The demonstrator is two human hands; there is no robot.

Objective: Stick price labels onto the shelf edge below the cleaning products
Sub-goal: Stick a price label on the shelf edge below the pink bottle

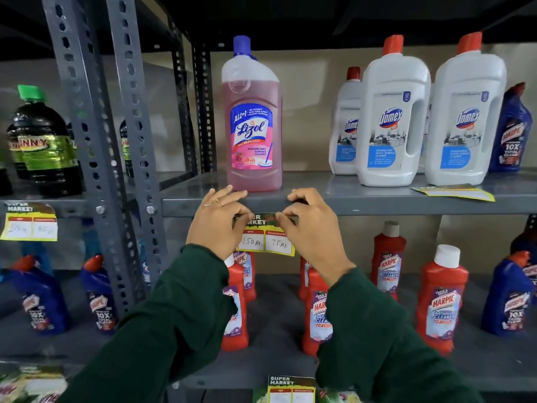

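A yellow price label [266, 239] with handwritten "150 Rs" and "75 Rs" hangs just below the grey shelf edge [377, 206], under a pink Lizol bottle [252, 123]. My left hand [216, 225] pinches the label's top left corner. My right hand [312, 225] pinches its top right corner. Both hands hold the label's dark top strip close to the shelf edge; my fingers hide whether it touches the metal. Dark green sleeves cover both forearms.
White Domex bottles [392, 117] stand to the right on the same shelf, with a loose label [456, 193] lying in front of them. Another label [30, 225] hangs on the left rack. Red and blue Harpic bottles [441, 298] fill the shelf below. A perforated upright [128, 141] stands left.
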